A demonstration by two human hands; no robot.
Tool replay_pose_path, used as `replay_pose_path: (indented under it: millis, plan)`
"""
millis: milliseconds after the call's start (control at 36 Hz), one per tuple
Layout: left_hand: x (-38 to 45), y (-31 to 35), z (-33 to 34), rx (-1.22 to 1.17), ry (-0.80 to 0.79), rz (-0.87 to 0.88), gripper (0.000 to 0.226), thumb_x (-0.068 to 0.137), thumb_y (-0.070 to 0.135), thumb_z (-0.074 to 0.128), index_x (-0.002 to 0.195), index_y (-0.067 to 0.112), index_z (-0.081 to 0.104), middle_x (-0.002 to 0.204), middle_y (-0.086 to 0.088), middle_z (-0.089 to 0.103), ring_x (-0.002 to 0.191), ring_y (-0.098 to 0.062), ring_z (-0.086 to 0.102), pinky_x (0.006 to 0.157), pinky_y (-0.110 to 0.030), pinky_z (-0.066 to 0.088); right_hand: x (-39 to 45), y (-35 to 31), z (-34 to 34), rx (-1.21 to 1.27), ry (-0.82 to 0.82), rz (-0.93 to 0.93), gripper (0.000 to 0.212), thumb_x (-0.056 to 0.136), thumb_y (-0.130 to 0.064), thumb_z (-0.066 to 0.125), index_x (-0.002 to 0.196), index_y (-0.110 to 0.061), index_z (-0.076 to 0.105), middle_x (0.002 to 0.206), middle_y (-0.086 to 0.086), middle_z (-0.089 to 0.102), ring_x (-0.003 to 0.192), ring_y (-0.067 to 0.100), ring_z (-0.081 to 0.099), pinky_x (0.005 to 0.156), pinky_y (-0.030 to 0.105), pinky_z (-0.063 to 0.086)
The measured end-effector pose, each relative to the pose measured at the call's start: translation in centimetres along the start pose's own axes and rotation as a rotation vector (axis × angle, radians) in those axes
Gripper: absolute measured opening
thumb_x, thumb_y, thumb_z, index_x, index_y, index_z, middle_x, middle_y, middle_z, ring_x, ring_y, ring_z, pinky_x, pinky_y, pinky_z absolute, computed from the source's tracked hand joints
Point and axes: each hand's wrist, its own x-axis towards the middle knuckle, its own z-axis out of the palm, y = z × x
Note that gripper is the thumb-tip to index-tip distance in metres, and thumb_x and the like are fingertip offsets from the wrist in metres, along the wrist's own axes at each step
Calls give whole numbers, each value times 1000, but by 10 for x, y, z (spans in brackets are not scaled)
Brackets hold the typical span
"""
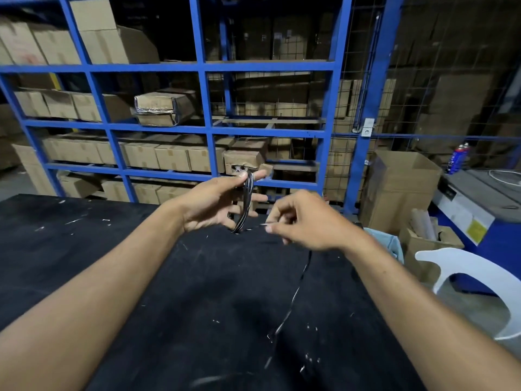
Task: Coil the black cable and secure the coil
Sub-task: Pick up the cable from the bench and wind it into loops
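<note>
Looking down from the head camera across a black table (pixel 118 277) flecked with pale scraps. Left hand (pixel 217 204) raised above the far middle of the table, thumb and forefinger pinched shut on the top of the black cable (pixel 245 206), wound into a narrow upright coil, lower fingers spread loosely behind the loops. Coil's bottom hanging just above the tabletop. Right hand (pixel 304 221) just to the right of the coil, fingers curled closed around a thin strand, fingertips blurred, so hard to say exactly what sits between them. Loose tail of the same cable trailing from under the right hand toward the near edge, lying on the table. Beyond the far edge, blue shelving (pixel 203 66) packed with cardboard boxes (pixel 172 156), wire mesh to its right. At right, off the table: an open carton (pixel 406 176), a spray can (pixel 458 158) standing on a grey machine (pixel 479 193), a white plastic chair (pixel 473 266) close to the near right corner. Nothing lying between the two hands.
</note>
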Motion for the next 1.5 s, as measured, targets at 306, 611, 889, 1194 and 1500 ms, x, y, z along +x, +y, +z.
replay_pose_path:
  millis: [306, 611, 889, 1194, 1500]
  plan:
    - [-12, 31, 6, 177, -257, -141, 41, 105, 51, 50, 125, 16, 52, 130, -33, 71, 90, -26, 79, 80, -40, 43, 27, -26, -50, 13, 22, -242, 10, 82, -16, 91, 81, -17, 81, 77, 4, 81, 70, 23, 76, 69, 30, 60]
    - [-17, 36, -2, 88, -571, -162, 54, 108, 48, 44, 157, 26, 51, 99, -25, 81, 126, -55, 64, 116, -85, 10, 38, 1, -80, 390, -19, -285, 21, 81, -8, 89, 97, 1, 79, 81, 6, 78, 76, 11, 72, 75, 20, 57]
    - [0, 26, 18, -353, -645, 141, 54, 110, 49, 33, 164, 39, 32, 146, -29, 61, 139, -57, 52, 107, -81, 26, 40, 26, 0, 918, 119, -15, 18, 101, -10, 66, 104, -15, 83, 77, 6, 76, 70, 19, 60, 66, 29, 48]
    - [1, 32, 0, -475, -335, 291, 51, 113, 52, 26, 163, 45, 32, 169, -25, 34, 151, -56, 35, 105, -83, 29, 9, 14, 71, 1011, -22, 128, 30, 112, -27, 48, 110, -23, 77, 71, 8, 73, 49, 10, 54, 56, 26, 37]
    - [-13, 34, -17, -59, 18, 204, 42, 110, 54, 37, 150, 52, 52, 147, -12, 66, 136, -42, 61, 90, -57, 62, -7, -12, 49, 583, -110, 60, 23, 108, -18, 60, 122, -6, 73, 63, 4, 70, 44, 9, 44, 50, 19, 37]
